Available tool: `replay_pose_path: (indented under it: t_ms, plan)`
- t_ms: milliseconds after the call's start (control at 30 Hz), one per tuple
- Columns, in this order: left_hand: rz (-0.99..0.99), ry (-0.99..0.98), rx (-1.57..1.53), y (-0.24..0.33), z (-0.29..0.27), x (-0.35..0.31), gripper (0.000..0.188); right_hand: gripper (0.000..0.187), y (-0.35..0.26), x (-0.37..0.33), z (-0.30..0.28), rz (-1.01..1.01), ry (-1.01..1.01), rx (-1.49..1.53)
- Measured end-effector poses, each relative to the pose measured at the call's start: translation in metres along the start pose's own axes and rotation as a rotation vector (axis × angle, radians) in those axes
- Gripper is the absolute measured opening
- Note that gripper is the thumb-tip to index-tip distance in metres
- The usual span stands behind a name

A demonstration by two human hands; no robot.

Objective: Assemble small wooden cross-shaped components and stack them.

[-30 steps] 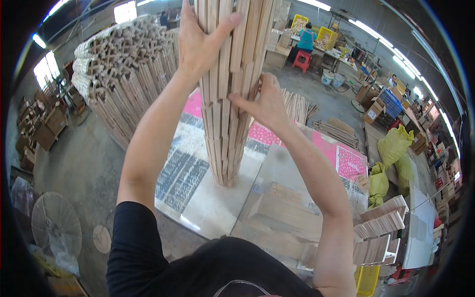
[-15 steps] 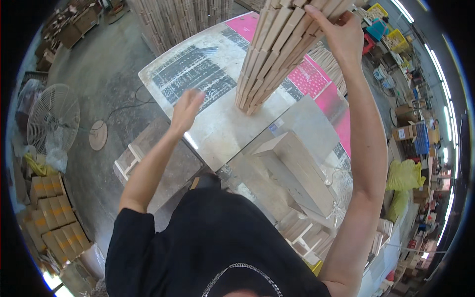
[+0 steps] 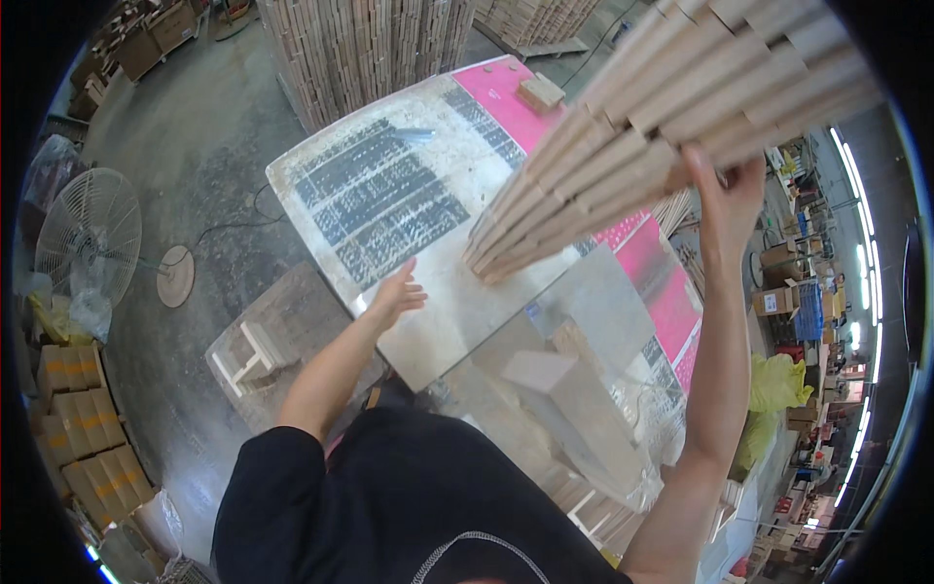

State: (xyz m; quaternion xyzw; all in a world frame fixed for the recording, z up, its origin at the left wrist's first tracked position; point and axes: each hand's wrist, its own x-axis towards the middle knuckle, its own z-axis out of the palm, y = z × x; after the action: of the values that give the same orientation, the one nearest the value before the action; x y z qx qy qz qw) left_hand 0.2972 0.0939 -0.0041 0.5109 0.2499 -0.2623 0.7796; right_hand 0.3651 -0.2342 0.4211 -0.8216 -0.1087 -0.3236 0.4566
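Note:
A tall bundle of pale wooden pieces point(image 3: 623, 165), built up in staggered layers, stands tilted to the right on the worktable point(image 3: 409, 341). Its lower end rests on the bare metal part of the top. My right hand point(image 3: 728, 204) grips the bundle's right side, thumb pressed on the wood and the other fingers partly hidden. Over the table's near-left edge, my left hand point(image 3: 397, 297) is open with its fingers apart, touching nothing. It is left of the bundle's foot.
A long box-like wooden piece point(image 3: 574, 419) lies close on my right. Behind the table rise stacked wood strips point(image 3: 370, 49); a small wood block point(image 3: 540, 93) sits on the pink surface. To the left are a standing fan point(image 3: 89, 234), a white frame point(image 3: 248, 360) and cartons point(image 3: 83, 419).
The bundle has tipped further right and toward me, with my right hand lower on it. My left hand has moved down and its fingers have spread. The view has shifted slightly.

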Motion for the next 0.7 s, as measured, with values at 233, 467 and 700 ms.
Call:
replay_pose_path:
  t_ms: [233,467,700]
  plan:
    - [-0.282,-0.019,-0.178,-0.020,0.058,0.118,0.136,0.089,0.025,-0.029,-0.013,-0.050,0.014,-0.038]
    - [-0.434,-0.144,-0.296,-0.010,0.096,0.145,0.126,0.093,0.049,-0.059,-0.053,-0.011,0.108,0.033]
    - [-0.415,-0.311,-0.446,-0.006,0.107,0.143,0.091,0.068,0.043,-0.076,-0.075,0.112,-0.091,0.405]
